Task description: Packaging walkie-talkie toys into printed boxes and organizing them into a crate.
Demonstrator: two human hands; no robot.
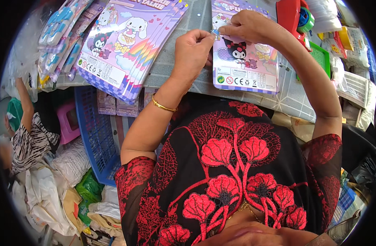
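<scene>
A purple printed backing card with cartoon animals lies on the grey tiled table in front of me. At its left edge, my left hand has thumb and forefinger pinched together beside a small shiny bluish piece. My right hand reaches over the upper part of the card, its fingers closed at the same piece. I cannot make out what kind of thing this piece is. Left of my hands, a fanned stack of similar cards overhangs the table's near edge.
Packaged blue-and-white toys lie at the far left. To the right are a red plastic machine, a green tray and a white basket. A blue crate stands below the table, near another person's arm.
</scene>
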